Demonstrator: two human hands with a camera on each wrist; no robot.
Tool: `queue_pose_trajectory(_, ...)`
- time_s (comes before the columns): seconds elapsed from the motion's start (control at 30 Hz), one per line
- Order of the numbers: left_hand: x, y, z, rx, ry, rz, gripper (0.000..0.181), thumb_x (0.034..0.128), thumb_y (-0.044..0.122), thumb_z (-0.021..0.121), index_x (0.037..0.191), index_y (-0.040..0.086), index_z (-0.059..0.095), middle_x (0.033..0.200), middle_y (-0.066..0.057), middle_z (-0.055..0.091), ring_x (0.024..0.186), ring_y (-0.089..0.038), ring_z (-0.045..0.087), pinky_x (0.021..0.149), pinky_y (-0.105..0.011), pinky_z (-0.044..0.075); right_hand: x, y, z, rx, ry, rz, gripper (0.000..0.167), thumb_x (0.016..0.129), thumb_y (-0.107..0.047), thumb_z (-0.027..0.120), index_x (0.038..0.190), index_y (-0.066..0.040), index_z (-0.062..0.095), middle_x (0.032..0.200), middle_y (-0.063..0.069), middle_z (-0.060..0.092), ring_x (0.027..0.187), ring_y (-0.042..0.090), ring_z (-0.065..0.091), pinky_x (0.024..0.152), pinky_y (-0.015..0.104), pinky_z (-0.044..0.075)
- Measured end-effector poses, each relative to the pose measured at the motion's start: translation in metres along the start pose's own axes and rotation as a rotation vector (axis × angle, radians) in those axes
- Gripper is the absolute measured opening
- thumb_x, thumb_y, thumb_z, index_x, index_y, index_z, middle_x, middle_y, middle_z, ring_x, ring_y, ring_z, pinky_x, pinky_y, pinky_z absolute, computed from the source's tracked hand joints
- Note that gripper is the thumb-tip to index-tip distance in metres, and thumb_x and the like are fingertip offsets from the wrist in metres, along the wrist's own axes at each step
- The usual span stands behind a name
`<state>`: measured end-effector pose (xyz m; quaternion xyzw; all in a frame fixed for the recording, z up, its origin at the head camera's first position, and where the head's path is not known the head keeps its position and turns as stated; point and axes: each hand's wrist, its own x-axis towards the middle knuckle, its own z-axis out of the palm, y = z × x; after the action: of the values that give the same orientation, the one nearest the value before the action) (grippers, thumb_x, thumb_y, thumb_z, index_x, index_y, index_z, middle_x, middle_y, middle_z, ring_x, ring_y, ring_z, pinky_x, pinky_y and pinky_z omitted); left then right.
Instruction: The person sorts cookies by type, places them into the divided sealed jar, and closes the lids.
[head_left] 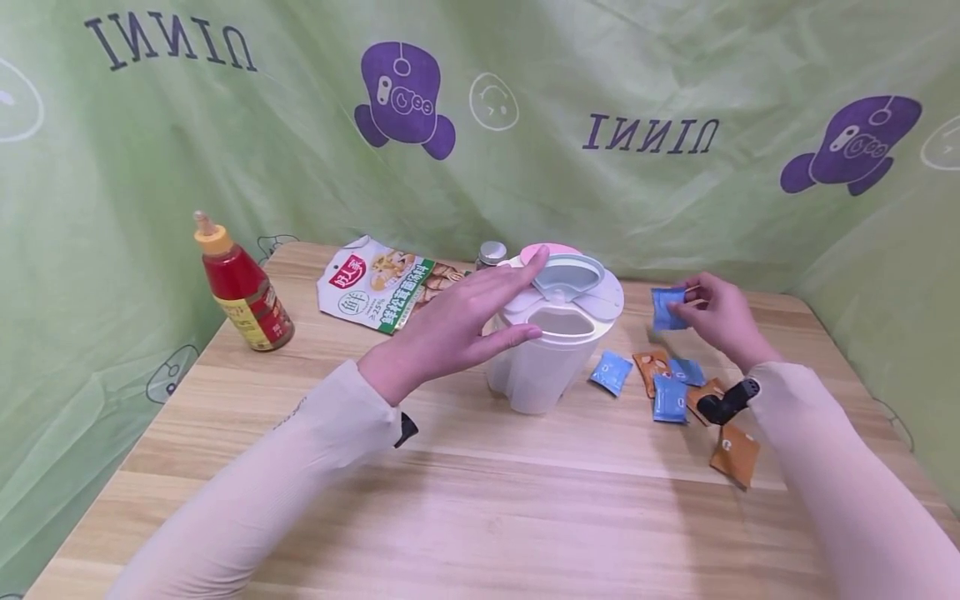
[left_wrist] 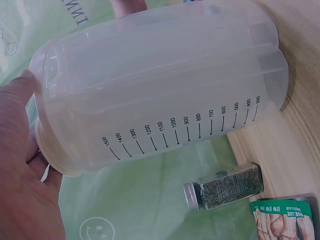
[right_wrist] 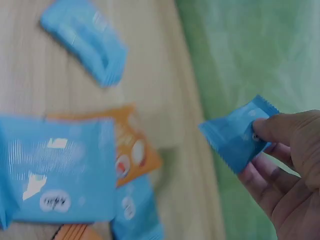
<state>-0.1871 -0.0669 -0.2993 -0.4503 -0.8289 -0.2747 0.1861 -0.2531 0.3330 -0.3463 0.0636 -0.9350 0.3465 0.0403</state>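
Observation:
A translucent storage container [head_left: 536, 379] with a segmented lid stands upright on the table. One lid section is open and a grey-blue flap [head_left: 566, 275] stands raised. My left hand [head_left: 468, 321] reaches over the lid's left side, thumb and fingers spread and fairly straight. In the left wrist view the container wall [left_wrist: 165, 100] carries a measuring scale, and the hand lies at the lid end. To the right, my right hand [head_left: 716, 312] pinches a small blue packet [head_left: 667, 309] between thumb and fingers, raised above the table. In the right wrist view that packet [right_wrist: 240, 132] appears whole.
Several blue packets [head_left: 670, 398] and orange packets [head_left: 735, 456] lie right of the container. A red sauce bottle [head_left: 243, 292] stands at the left. A white-and-green food pouch [head_left: 382, 287] and a spice jar [left_wrist: 227, 187] are behind. Green cloth [head_left: 300, 125] hangs behind the table [head_left: 480, 517].

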Motion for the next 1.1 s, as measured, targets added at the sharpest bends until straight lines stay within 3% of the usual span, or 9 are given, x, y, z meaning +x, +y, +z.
queue_pose_trajectory(0.1, 0.0, 0.0, -0.001, -0.003, -0.002, -0.002, 0.079, 0.1004, 0.03, 0.072, 0.163, 0.001, 0.033, 0.159, -0.015, 0.052, 0.149, -0.03, 0.052, 0.13, -0.038, 0.038, -0.003, -0.013, -0.005, 0.129, 0.03, 0.015, 0.033, 0.101, -0.013, 0.069, 0.126, 0.006, 0.058, 0.093, -0.009, 0.069, 0.078, -0.008, 0.065, 0.068, 0.012, 0.06)
queue_pose_trajectory(0.17, -0.001, 0.0, -0.001, -0.008, -0.002, -0.003, 0.079, 0.1004, 0.03, 0.072, 0.163, 0.002, 0.032, 0.16, -0.015, 0.052, 0.149, -0.03, 0.051, 0.13, -0.038, 0.038, -0.005, -0.023, -0.009, 0.235, 0.041, 0.027, 0.028, 0.101, -0.011, 0.07, 0.123, 0.001, 0.058, 0.087, -0.022, 0.065, 0.076, -0.008, 0.068, 0.069, 0.014, 0.062)
queue_pose_trajectory(0.3, -0.001, -0.001, 0.0, -0.015, 0.002, 0.0, 0.08, 0.1, 0.03, 0.073, 0.163, 0.001, 0.032, 0.159, -0.015, 0.052, 0.148, -0.03, 0.052, 0.129, -0.038, 0.038, -0.012, -0.045, -0.017, 0.521, 0.085, -0.002, 0.02, 0.097, -0.001, 0.071, 0.112, -0.008, 0.06, 0.085, -0.016, 0.073, 0.077, -0.003, 0.073, 0.07, 0.016, 0.063)
queue_pose_trajectory(0.4, -0.001, -0.001, 0.0, -0.014, 0.004, 0.006, 0.08, 0.0997, 0.03, 0.073, 0.162, 0.001, 0.033, 0.159, -0.015, 0.052, 0.148, -0.03, 0.052, 0.129, -0.038, 0.038, -0.019, -0.065, -0.021, 0.773, 0.123, -0.078, 0.022, 0.093, 0.005, 0.073, 0.107, -0.007, 0.061, 0.086, -0.006, 0.077, 0.076, 0.004, 0.076, 0.07, 0.019, 0.065)
queue_pose_trajectory(0.53, 0.0, -0.001, 0.0, -0.015, 0.005, 0.009, 0.08, 0.0994, 0.03, 0.073, 0.162, 0.001, 0.034, 0.159, -0.015, 0.053, 0.148, -0.03, 0.052, 0.13, -0.038, 0.038, -0.03, -0.092, -0.024, 0.936, 0.163, -0.205, 0.022, 0.091, 0.011, 0.072, 0.106, -0.003, 0.063, 0.087, 0.003, 0.079, 0.076, 0.011, 0.079, 0.073, 0.024, 0.066)
queue_pose_trajectory(0.73, -0.001, -0.002, 0.0, -0.03, 0.01, 0.01, 0.08, 0.0987, 0.03, 0.074, 0.162, 0.0, 0.034, 0.159, -0.015, 0.052, 0.148, -0.03, 0.052, 0.129, -0.038, 0.039, -0.053, -0.131, -0.019, 0.934, 0.185, -0.326, 0.022, 0.09, 0.015, 0.071, 0.105, 0.001, 0.064, 0.091, 0.008, 0.08, 0.077, 0.014, 0.079, 0.074, 0.026, 0.066)
queue_pose_trajectory(0.87, -0.001, -0.002, 0.001, -0.045, 0.016, 0.018, 0.08, 0.0982, 0.029, 0.075, 0.161, 0.0, 0.035, 0.158, -0.015, 0.053, 0.147, -0.03, 0.053, 0.128, -0.039, 0.04, -0.067, -0.153, -0.01, 0.816, 0.187, -0.363, 0.022, 0.087, 0.016, 0.074, 0.102, 0.001, 0.066, 0.088, 0.008, 0.079, 0.073, 0.012, 0.077, 0.066, 0.021, 0.064)
queue_pose_trajectory(1.1, -0.001, -0.003, 0.001, -0.05, 0.005, 0.002, 0.081, 0.0986, 0.03, 0.075, 0.163, 0.002, 0.033, 0.159, -0.015, 0.052, 0.148, -0.029, 0.052, 0.128, -0.039, 0.04, -0.076, -0.17, 0.007, 0.664, 0.086, -0.431, 0.019, 0.085, 0.019, 0.074, 0.097, 0.006, 0.066, 0.09, 0.005, 0.081, 0.074, 0.011, 0.078, 0.065, 0.018, 0.063)
